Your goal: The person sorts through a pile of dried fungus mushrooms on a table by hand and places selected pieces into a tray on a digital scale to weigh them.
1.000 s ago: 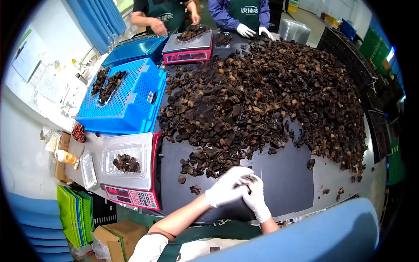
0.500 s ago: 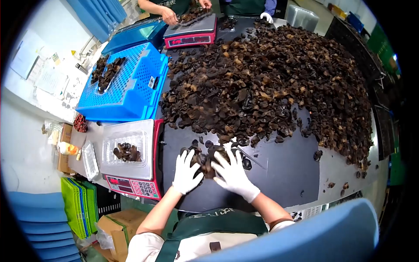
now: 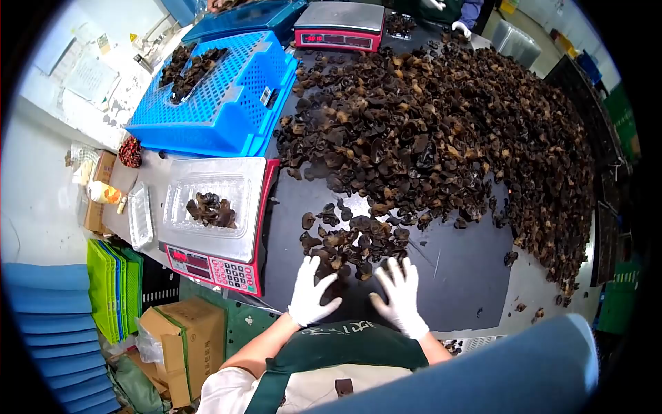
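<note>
My left hand [image 3: 312,292], in a white glove, is open with its fingers spread at the near-left edge of a small heap of dark wood ear mushrooms [image 3: 369,241]. My right hand [image 3: 400,295], gloved the same way, is open at the near-right side of that heap. Neither hand holds anything. Beyond lies a far larger pile of wood ear mushrooms [image 3: 441,131]. To the left stands a digital scale [image 3: 249,221] bearing a clear plastic tray [image 3: 181,200] with a few wood ear mushrooms [image 3: 211,210] in it.
Blue crates [image 3: 200,127] stand at the back left, with a filled tray on top. A second scale [image 3: 339,26] is at the far end. A co-worker's gloved hand [image 3: 461,29] shows there. Another clear tray [image 3: 141,217] lies left of the near scale. A cardboard box [image 3: 196,338] sits below.
My hands have drawn back toward me and apart from the small heap, which now lies spread out. At the far scale, the co-worker's hands and the loaded tray have left it.
</note>
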The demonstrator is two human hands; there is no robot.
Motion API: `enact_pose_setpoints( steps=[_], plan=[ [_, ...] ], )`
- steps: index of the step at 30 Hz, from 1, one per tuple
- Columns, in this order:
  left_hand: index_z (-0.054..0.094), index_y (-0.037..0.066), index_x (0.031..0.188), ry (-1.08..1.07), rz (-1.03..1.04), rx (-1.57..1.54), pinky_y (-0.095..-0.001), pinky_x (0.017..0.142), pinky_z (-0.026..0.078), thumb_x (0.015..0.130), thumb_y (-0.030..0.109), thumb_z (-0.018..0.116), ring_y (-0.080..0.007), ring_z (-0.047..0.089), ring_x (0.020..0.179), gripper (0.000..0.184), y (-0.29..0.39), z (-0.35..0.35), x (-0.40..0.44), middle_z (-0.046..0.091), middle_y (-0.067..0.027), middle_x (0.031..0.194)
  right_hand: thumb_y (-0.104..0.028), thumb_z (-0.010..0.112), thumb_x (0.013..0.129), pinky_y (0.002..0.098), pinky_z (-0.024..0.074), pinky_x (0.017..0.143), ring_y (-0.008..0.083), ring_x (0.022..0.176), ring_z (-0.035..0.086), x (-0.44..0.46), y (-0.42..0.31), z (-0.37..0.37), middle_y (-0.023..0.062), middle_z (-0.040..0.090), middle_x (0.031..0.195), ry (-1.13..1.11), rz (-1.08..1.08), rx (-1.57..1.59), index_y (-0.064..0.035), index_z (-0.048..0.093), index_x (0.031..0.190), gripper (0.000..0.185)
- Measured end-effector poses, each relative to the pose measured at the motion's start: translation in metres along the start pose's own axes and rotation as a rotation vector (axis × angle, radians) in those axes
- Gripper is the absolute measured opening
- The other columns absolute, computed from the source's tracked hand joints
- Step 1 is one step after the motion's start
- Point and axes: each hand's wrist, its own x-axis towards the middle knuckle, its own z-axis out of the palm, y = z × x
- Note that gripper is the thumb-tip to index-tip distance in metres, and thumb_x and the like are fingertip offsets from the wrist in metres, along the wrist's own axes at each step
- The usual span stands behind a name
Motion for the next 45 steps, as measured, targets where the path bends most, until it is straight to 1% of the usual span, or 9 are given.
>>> enact_pose_setpoints(
  steps=[5, 8, 18, 24, 33, 38, 39, 41, 45],
  plan=[
    [0.065, 0.011, 0.115, 0.151, 0.064, 0.081, -0.0595, 0.107, 0.030, 0.073, 0.024, 0.077, -0.0478, 0.038, 0.130, 0.046, -0.003, -0.017, 0.020, 0.045, -0.0218, 0.139, -0.022, 0.073, 0.077, 0.0552, 0.0349, 0.103, 0.0346, 0.117, 0.051, 0.032, -0.034, -0.001, 0.0096, 0.059, 0.123, 0.200, -0.119, 0.149, -0.0132, 0.066, 0.111, 0.036],
    [0.066, 0.007, 0.103, 0.370, -0.011, 0.039, -0.0420, 0.089, 0.048, 0.084, 0.008, 0.066, -0.0332, 0.059, 0.100, 0.020, -0.030, -0.022, 0.072, 0.063, -0.0147, 0.105, -0.013, 0.069, 0.079, 0.0424, 0.0456, 0.087, 0.0312, 0.098, 0.059, 0.076, -0.017, 0.003, 0.0095, 0.065, 0.105, 0.321, -0.102, 0.274, -0.0091, 0.065, 0.107, 0.029],
    [0.064, 0.015, 0.106, -0.076, -0.091, 0.222, -0.0428, 0.080, 0.049, 0.074, 0.024, 0.071, -0.0306, 0.057, 0.096, 0.034, -0.082, -0.009, 0.145, 0.057, -0.0113, 0.106, -0.023, 0.071, 0.074, 0.0422, 0.0444, 0.075, 0.0288, 0.086, 0.060, 0.136, -0.004, 0.026, 0.0077, 0.063, 0.088, 0.137, 0.086, -0.216, -0.0109, 0.066, 0.100, 0.029],
    [0.063, 0.010, 0.073, 0.079, -0.090, 0.175, -0.0383, 0.060, 0.047, 0.068, 0.028, 0.081, -0.0255, 0.061, 0.060, 0.026, -0.081, -0.023, 0.143, 0.062, -0.0049, 0.060, -0.001, 0.056, 0.084, 0.0333, 0.0496, 0.084, 0.0214, 0.090, 0.064, 0.095, -0.005, -0.019, 0.0107, 0.069, 0.103, 0.520, 0.294, 0.423, -0.0030, 0.064, 0.115, 0.032],
    [0.055, 0.005, 0.076, 0.216, -0.182, -0.111, -0.0365, 0.060, 0.044, 0.083, 0.024, 0.072, -0.0261, 0.052, 0.060, 0.026, -0.051, -0.038, 0.123, 0.053, -0.0103, 0.065, -0.004, 0.061, 0.089, 0.0278, 0.0472, 0.062, 0.0130, 0.064, 0.054, -0.008, -0.061, -0.017, 0.0053, 0.056, 0.074, 0.265, 0.744, 1.656, 0.0007, 0.060, 0.096, 0.009],
    [0.069, 0.009, 0.085, -0.211, 0.241, -0.262, -0.0391, 0.070, 0.050, 0.080, 0.020, 0.072, -0.0295, 0.063, 0.076, 0.013, 0.033, -0.050, 0.088, 0.066, -0.0099, 0.080, -0.023, 0.059, 0.097, 0.0488, 0.0501, 0.097, 0.0340, 0.111, 0.062, -0.019, -0.096, -0.002, 0.0181, 0.057, 0.132, 0.128, 0.749, 2.271, -0.0020, 0.041, 0.140, 0.051],
    [0.071, 0.011, 0.095, -0.513, 0.182, -0.488, -0.0390, 0.071, 0.050, 0.079, 0.020, 0.072, -0.0292, 0.063, 0.076, 0.019, 0.056, -0.055, 0.086, 0.066, -0.0086, 0.081, -0.019, 0.058, 0.097, 0.0472, 0.0529, 0.092, 0.0338, 0.108, 0.063, -0.024, -0.088, 0.012, 0.0180, 0.060, 0.128, 0.126, 0.720, 2.410, -0.0022, 0.045, 0.138, 0.047],
    [0.064, 0.011, 0.116, -0.458, 0.403, -0.475, -0.0391, 0.082, 0.049, 0.077, 0.024, 0.075, -0.0302, 0.063, 0.090, 0.042, 0.069, -0.048, 0.076, 0.066, -0.0095, 0.093, -0.016, 0.058, 0.096, 0.0467, 0.0551, 0.087, 0.0335, 0.110, 0.062, -0.045, -0.073, 0.008, 0.0178, 0.061, 0.125, 0.236, 0.735, 2.311, -0.0026, 0.052, 0.132, 0.039],
    [0.064, 0.007, 0.102, -0.240, 0.424, -0.399, -0.0396, 0.081, 0.048, 0.082, 0.024, 0.071, -0.0304, 0.060, 0.091, 0.027, 0.050, -0.034, 0.095, 0.064, -0.0116, 0.096, -0.009, 0.063, 0.091, 0.0278, 0.0427, 0.061, 0.0181, 0.078, 0.053, -0.104, -0.038, -0.038, 0.0095, 0.060, 0.095, 0.585, 0.707, 2.372, -0.0079, 0.066, 0.101, 0.011]
  ],
)
